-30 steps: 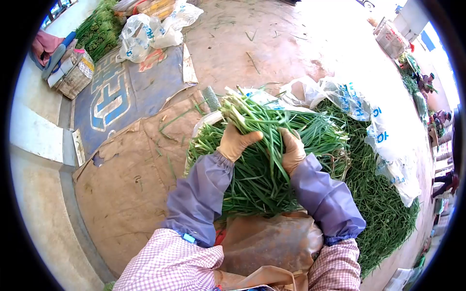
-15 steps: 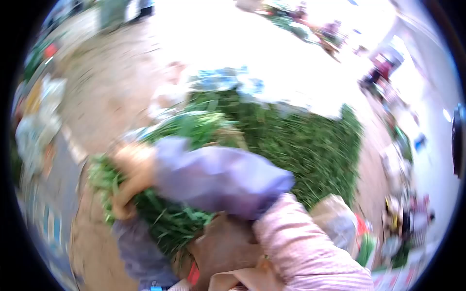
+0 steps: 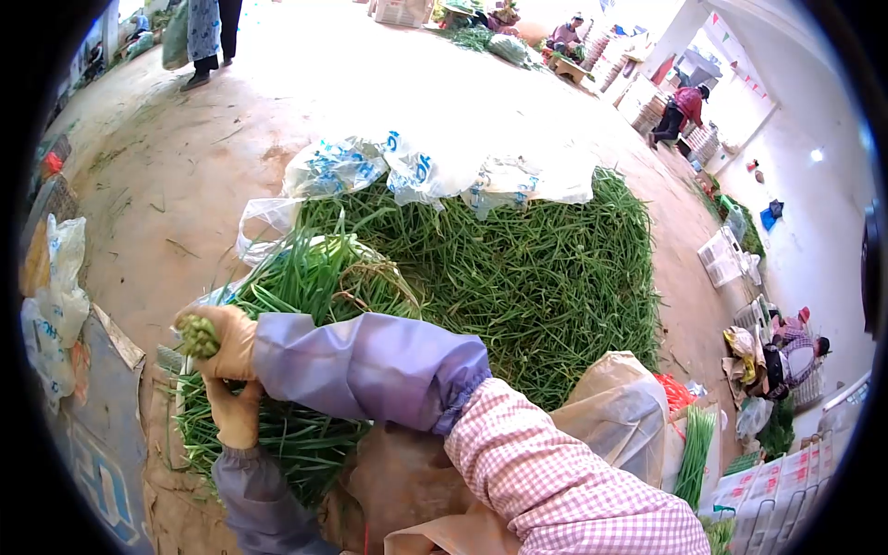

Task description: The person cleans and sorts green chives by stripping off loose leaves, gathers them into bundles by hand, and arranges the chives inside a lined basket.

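Observation:
My right hand (image 3: 229, 340), in a tan glove, is closed round a bunch of green stalks (image 3: 199, 338), whose pale cut ends poke out at its left side. Just below it, my left hand (image 3: 234, 413), gloved too, has curled fingers that reach up against the right hand; what they hold is hidden. Long green leaves (image 3: 301, 277) spread above the right forearm, and more loose stalks (image 3: 310, 444) lie below it, beside the left hand. The right arm, in a purple sleeve cover, reaches across the view to the left.
A wide heap of greens (image 3: 546, 277) lies ahead, edged by printed clear plastic (image 3: 416, 171). A covered bundle (image 3: 615, 407) and an upright green bunch (image 3: 694, 453) stand at the right. People (image 3: 680, 113) are farther off; another person (image 3: 211, 37) stands at the upper left.
The view has swung to the right, so the heap shows fully. Both hands now sit at the left. The right hand has closed round the stalk ends, which were spread between both hands.

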`<state>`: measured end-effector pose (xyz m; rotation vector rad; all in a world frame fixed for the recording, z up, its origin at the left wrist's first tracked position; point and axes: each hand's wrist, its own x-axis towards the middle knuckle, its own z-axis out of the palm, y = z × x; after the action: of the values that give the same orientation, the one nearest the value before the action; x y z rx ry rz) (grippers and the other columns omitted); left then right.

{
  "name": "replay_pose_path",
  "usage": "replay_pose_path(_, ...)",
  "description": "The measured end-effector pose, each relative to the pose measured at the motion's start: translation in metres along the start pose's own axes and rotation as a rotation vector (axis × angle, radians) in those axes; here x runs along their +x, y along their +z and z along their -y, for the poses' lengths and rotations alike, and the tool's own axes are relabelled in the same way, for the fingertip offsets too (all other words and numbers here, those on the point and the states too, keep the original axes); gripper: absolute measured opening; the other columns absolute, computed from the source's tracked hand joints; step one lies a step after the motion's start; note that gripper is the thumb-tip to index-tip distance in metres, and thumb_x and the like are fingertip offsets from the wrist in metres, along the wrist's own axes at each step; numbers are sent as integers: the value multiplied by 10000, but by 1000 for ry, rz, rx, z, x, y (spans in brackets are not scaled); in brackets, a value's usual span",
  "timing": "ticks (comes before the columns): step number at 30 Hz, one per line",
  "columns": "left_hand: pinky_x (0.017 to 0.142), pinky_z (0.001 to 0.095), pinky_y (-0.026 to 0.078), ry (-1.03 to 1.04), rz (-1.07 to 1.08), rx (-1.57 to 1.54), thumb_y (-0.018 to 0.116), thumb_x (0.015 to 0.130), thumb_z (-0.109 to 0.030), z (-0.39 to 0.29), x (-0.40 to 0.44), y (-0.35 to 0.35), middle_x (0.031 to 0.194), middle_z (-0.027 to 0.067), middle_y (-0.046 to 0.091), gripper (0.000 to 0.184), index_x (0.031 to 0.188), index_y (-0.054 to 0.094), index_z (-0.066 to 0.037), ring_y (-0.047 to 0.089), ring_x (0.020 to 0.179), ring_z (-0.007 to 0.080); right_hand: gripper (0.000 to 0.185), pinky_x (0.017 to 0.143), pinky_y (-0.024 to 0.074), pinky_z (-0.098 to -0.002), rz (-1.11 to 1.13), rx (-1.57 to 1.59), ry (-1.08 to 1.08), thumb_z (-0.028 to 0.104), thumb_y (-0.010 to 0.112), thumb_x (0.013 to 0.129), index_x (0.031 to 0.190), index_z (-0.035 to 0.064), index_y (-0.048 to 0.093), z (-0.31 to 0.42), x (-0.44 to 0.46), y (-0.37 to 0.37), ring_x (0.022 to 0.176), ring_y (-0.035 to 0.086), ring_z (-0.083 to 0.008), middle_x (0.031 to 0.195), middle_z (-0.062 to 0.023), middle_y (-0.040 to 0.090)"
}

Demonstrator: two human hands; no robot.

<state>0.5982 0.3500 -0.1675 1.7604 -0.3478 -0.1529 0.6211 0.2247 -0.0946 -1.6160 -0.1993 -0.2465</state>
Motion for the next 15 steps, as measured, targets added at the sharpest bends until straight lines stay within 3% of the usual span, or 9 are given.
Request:
replay_pose_path(3, 1102, 424, 220, 146, 21, 202, 722, 758, -518, -28, -6, -14, 1343, 197, 462, 902, 1438, 339, -65, 385, 1290, 286, 327, 599, 493, -198, -164, 300, -49, -51, 615, 667, 979, 35, 564, 13, 2, -27, 637, 536, -89, 724, 4, 554)
replay_pose_path(4, 1113, 449, 182, 83, 26, 386, 698, 757, -554, -13, -4, -19, 1363, 198, 448, 905, 1441, 338, -82, 366, 1308, 297, 285, 516, 450, -180, -281, 120, -157, -68, 573, 707, 976, 26, 564, 16, 4, -38, 555, 470, -69, 672, 0, 511)
replay_pose_path(7, 1132, 552, 41, -82, 120, 763, 628, 782, -611, 33, -5, -35, 1421, 194, 405, 877, 1458, 318, -146, 314, 1356, 346, 92, 470, 471, -302, -341, -1465, -301, 7, 551, 847, 938, 9, 563, 23, -9, -133, 616, 478, -136, 725, -93, 516)
replay_pose_path(8, 1132, 551, 46, -69, 98, 782, 624, 787, -609, 29, -5, -34, 1415, 192, 413, 870, 1461, 312, -155, 323, 1349, 349, 100, 521, 485, -329, -332, -1010, -100, 88, 558, 853, 924, 19, 572, 43, -17, -176, 632, 506, -154, 728, -88, 532)
replay_pose_path(9, 1132, 551, 51, -58, 82, 803, 619, 791, -607, 24, -5, -30, 1410, 190, 420, 864, 1464, 307, -163, 332, 1342, 352, 151, 572, 499, -356, -473, -101, 170, 170, 566, 858, 909, 29, 581, 67, -31, -225, 649, 534, -173, 730, -83, 548)
replay_pose_path(11, 1131, 552, 59, -36, 72, 839, 596, 811, -600, 30, -3, -28, 1397, 182, 438, 828, 1472, 294, -202, 356, 1326, 359, 285, 673, 528, -410, -680, 148, 141, 333, 581, 869, 880, 49, 599, 136, -59, -315, 681, 590, -210, 734, -74, 579)
replay_pose_path(13, 1129, 555, 77, -12, 65, 845, 546, 845, -601, 42, 0, -32, 1400, 168, 437, 773, 1472, 290, -229, 368, 1321, 336, 310, 743, 527, -452, -823, -51, -209, 358, 519, 876, 886, 58, 596, 191, -71, -412, 724, 617, -237, 778, -97, 611)
replay_pose_path(14, 1129, 558, 78, -14, 71, 855, 529, 853, -605, 46, 4, -30, 1401, 164, 436, 759, 1472, 290, -236, 371, 1321, 328, 312, 754, 535, -450, -660, 144, -244, 347, 497, 887, 917, 57, 607, 223, -77, -476, 753, 629, -236, 804, -114, 632)
replay_pose_path(15, 1132, 556, 78, -62, 67, 916, 526, 863, -589, 36, 5, -25, 1407, 147, 434, 739, 1470, 291, -240, 382, 1313, 317, 330, 754, 544, -443, -831, 202, -152, 340, 500, 898, 946, 36, 619, 274, -91, -443, 810, 651, -239, 831, -138, 647)
